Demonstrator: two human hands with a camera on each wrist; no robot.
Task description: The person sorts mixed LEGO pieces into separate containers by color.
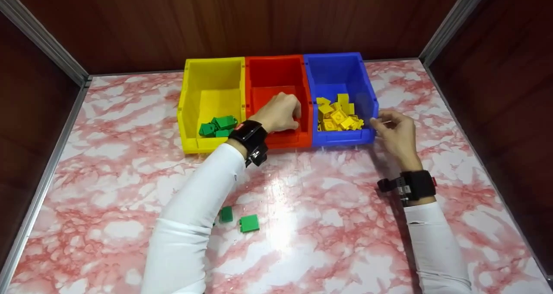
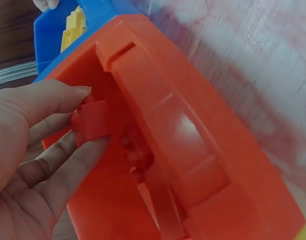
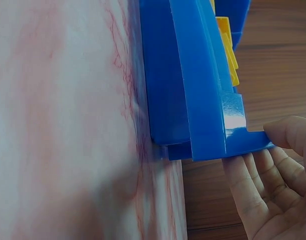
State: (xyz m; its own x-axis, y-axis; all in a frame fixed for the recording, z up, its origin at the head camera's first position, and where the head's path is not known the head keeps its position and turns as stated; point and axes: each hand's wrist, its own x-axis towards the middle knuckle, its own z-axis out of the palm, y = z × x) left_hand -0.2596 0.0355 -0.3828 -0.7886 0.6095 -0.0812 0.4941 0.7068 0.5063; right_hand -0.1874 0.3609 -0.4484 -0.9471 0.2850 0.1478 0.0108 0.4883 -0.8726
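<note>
My left hand (image 1: 278, 112) reaches into the red bin (image 1: 276, 61). Thumb and fingers pinch a red toy brick (image 2: 95, 120) in the left wrist view. More red bricks (image 2: 138, 155) lie in the shadow below the bin's front lip; the hand hides them in the head view. My right hand (image 1: 395, 134) grips the side rim of the blue bin (image 1: 345, 137), thumb on the rim and fingers beneath it in the right wrist view. Several yellow bricks (image 1: 339, 117) are heaped at the front of the blue bin.
A yellow bin (image 1: 211, 145) with several green bricks (image 1: 224, 122) adjoins the red bin on the left. Two green bricks, one darker (image 1: 226, 214) and one brighter (image 1: 249, 223), lie on the marbled table beside my left sleeve. Dark wooden panels (image 1: 276, 17) stand behind and at both sides.
</note>
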